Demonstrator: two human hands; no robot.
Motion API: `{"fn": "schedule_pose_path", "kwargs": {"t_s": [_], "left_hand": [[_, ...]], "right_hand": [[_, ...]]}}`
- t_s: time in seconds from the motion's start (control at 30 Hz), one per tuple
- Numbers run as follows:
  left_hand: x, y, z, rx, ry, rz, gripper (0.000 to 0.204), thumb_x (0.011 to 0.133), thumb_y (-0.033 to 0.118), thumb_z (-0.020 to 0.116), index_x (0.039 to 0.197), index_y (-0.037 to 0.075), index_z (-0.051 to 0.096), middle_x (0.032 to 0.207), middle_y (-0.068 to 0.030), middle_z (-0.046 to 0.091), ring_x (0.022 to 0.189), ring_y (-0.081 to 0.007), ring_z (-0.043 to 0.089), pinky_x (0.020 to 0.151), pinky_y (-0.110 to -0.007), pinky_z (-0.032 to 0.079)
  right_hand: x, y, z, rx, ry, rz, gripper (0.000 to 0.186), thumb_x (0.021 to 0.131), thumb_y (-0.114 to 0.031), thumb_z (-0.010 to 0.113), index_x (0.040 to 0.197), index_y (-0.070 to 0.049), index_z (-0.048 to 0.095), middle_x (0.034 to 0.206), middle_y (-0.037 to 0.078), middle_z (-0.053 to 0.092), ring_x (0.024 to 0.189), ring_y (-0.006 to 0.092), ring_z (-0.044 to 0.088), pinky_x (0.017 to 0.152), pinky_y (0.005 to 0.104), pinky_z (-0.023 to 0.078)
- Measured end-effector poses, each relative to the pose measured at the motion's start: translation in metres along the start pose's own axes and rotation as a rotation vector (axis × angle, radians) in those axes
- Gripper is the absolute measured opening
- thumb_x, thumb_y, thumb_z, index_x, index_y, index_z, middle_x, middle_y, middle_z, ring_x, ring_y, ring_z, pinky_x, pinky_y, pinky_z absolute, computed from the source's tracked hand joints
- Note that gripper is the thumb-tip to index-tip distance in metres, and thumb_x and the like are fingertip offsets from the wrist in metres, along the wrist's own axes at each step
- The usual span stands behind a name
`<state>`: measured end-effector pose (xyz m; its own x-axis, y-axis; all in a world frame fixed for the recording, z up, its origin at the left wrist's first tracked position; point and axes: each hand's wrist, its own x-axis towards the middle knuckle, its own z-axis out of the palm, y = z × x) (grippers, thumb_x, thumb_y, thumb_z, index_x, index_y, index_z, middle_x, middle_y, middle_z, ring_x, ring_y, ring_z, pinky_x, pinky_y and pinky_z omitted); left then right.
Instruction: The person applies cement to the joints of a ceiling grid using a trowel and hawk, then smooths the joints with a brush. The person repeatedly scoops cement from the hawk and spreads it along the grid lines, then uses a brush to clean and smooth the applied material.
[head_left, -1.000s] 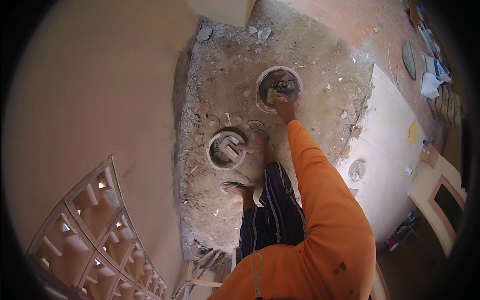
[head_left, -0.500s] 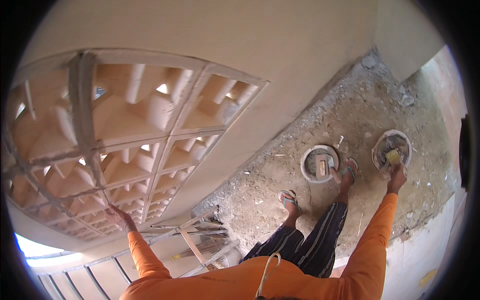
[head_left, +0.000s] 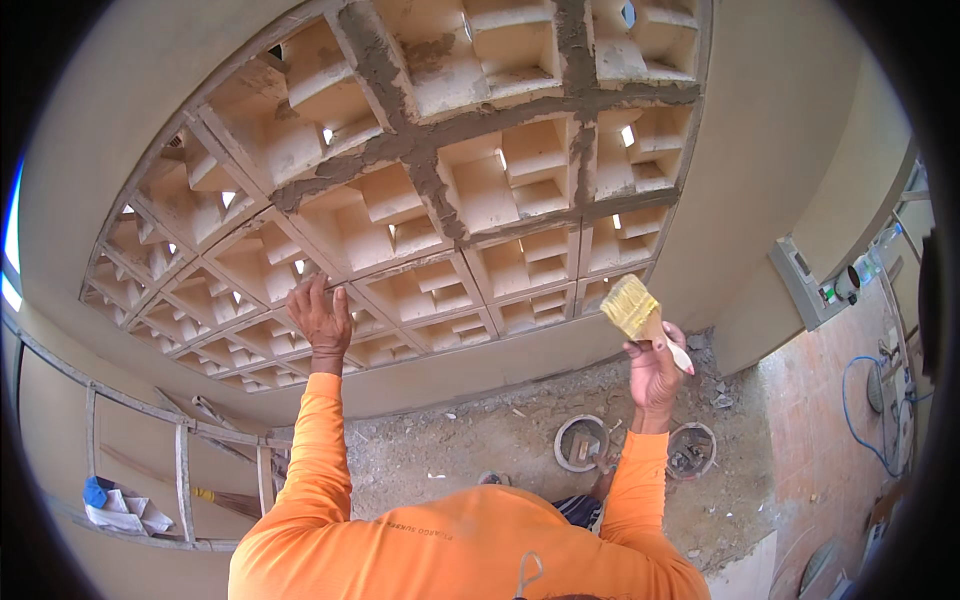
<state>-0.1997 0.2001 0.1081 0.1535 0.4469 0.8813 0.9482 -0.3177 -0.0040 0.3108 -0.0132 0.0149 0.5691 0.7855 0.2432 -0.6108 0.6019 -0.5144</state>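
Two hands are up at a wall of hollow ventilation blocks [head_left: 430, 210]. The left hand [head_left: 320, 318] lies flat on the lower blocks with the fingers spread, and it holds nothing. The right hand [head_left: 652, 368] is closed around the handle of a paint brush [head_left: 633, 308], whose pale yellow bristles point up and to the left, just below the bottom row of blocks and not yet touching them.

Grey mortar [head_left: 440, 140] fills the joints in the upper part of the block wall, in a rough cross shape, while the lower joints look cleaner. Down on the dusty floor [head_left: 480, 440], two round buckets [head_left: 580, 443] stand near the person's feet, one beside the other.

I judge that the step in hand is brushing the fresh joints, with the brush lifted toward the blocks. The next move seems to call for reaching higher, because the mortared joints are well above the bristles, and for keeping the left hand on the blocks as support. Light pressure would be wise, since wet mortar may smear over the block faces.
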Motion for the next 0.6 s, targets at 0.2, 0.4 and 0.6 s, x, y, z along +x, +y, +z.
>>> {"fn": "schedule_pose_path", "kwargs": {"t_s": [0.2, 0.4, 0.6], "left_hand": [[0.002, -0.006, 0.005, -0.082, 0.061, -0.062, 0.042, 0.097, 0.042, 0.064, 0.129, 0.015, 0.068, 0.128, -0.0078, 0.063, 0.125, -0.0315, 0.050, 0.115, -0.054, 0.031], [-0.003, -0.020, 0.004, -0.078, 0.058, -0.047, 0.041, 0.099, 0.041, 0.061, 0.131, 0.016, 0.067, 0.128, -0.0060, 0.061, 0.125, -0.0297, 0.048, 0.115, -0.052, 0.030], [-0.005, -0.018, 0.012, -0.081, 0.093, -0.050, 0.042, 0.103, 0.043, 0.054, 0.132, 0.015, 0.066, 0.126, -0.0063, 0.060, 0.122, -0.0296, 0.047, 0.113, -0.053, 0.030]], "right_hand": [[0.010, 0.099, 0.175, -0.583, -0.369, -0.088, 0.026, 0.096, -0.005, 0.072, 0.121, 0.002, 0.070, 0.116, 0.013, 0.072, 0.103, 0.0224, 0.072, 0.089, 0.0352, 0.060], [0.043, 0.099, 0.165, -0.941, -0.320, -0.330, 0.022, 0.096, -0.004, 0.072, 0.117, 0.001, 0.073, 0.112, 0.011, 0.074, 0.099, 0.0179, 0.071, 0.088, 0.0315, 0.057], [0.070, 0.066, 0.129, -0.884, 0.173, -0.632, 0.022, 0.095, 0.000, 0.065, 0.116, 0.001, 0.072, 0.114, 0.015, 0.072, 0.101, 0.0245, 0.071, 0.088, 0.0362, 0.058]]}}
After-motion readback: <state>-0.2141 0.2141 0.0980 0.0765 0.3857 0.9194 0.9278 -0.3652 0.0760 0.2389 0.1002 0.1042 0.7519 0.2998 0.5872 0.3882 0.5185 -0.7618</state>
